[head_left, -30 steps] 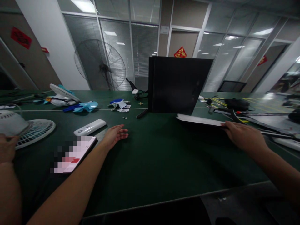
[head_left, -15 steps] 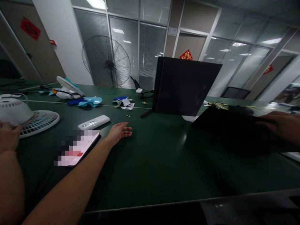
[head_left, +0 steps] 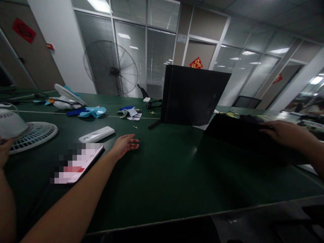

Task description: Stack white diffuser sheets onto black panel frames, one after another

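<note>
My left hand (head_left: pixel 126 146) hovers over or lies on the green table (head_left: pixel 152 189). It holds nothing, palm facing right and fingers apart. At the right, my right hand (head_left: pixel 283 133) grips the upper edge of a flat black panel (head_left: pixel 240 138), which is tilted and very dark. Between my hands, farther back, a black box-like case (head_left: pixel 194 96) stands upright. Beside my left forearm are a phone (head_left: pixel 81 165), its screen partly pixelated, and a white oblong device (head_left: pixel 97 135) with round buttons.
At the left edge another person's hand (head_left: pixel 4 150) touches a white fan base (head_left: pixel 11 125) next to a white grille (head_left: pixel 37 135). Light-blue fan blades (head_left: pixel 92 112), papers (head_left: pixel 134 114) and a small key-like piece (head_left: pixel 152 112) lie farther back. A large standing fan (head_left: pixel 113 71) is behind the table.
The whole view has shifted slightly, so most things sit farther left. My right hand and the black panel's edge have moved left. My left hand keeps its open pose.
</note>
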Demonstrator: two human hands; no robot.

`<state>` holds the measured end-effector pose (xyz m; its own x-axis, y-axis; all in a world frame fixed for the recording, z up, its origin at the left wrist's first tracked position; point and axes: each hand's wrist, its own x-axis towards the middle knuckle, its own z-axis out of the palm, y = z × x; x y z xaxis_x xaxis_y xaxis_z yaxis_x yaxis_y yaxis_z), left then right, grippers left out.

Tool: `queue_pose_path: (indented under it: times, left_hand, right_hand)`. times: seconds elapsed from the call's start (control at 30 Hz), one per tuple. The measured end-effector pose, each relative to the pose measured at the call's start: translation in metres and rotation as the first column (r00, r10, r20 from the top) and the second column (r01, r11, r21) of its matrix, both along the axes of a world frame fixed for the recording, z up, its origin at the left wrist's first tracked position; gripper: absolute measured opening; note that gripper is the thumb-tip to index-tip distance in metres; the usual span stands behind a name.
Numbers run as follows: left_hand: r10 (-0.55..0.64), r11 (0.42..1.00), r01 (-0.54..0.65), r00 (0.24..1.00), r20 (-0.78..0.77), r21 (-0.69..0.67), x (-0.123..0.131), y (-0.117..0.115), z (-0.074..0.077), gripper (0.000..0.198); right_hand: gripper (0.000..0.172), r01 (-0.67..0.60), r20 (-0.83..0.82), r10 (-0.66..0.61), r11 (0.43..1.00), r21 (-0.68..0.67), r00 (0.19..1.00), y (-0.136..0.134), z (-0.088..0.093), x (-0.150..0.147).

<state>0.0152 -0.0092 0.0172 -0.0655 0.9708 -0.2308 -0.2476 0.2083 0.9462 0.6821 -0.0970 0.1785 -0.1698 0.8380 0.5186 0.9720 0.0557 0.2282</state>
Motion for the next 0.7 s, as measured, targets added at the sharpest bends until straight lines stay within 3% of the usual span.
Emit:
queue_pose_path:
  times: [0.1, 0.33, 0.57, 0.7]
  left_hand:
    - [-0.001, 1.0, 0.001, 1.0, 0.012, 0.001, 0.0, 0.0, 0.0, 0.038]
    - [-0.008, 1.0, 0.009, 0.999, 0.032, -0.01, -0.003, -0.001, 0.0, 0.043]
    - [-0.009, 1.0, 0.01, 0.999, 0.051, -0.004, -0.003, -0.001, 0.002, 0.042]
    - [-0.001, 1.0, 0.003, 0.997, 0.077, -0.015, -0.003, 0.002, 0.0, 0.042]
  right_hand:
    - [0.046, 0.049, 0.054, -0.041, 0.986, -0.159, 0.998, 0.007, -0.003, 0.013]
    - [0.05, 0.103, 0.034, -0.099, 0.977, -0.186, 0.995, 0.016, -0.001, 0.026]
    - [0.044, 0.109, -0.04, -0.115, 0.987, -0.117, 0.993, 0.017, 0.034, 0.021]
    - [0.043, 0.246, -0.074, -0.26, 0.957, -0.157, 0.963, 0.012, 0.062, 0.016]
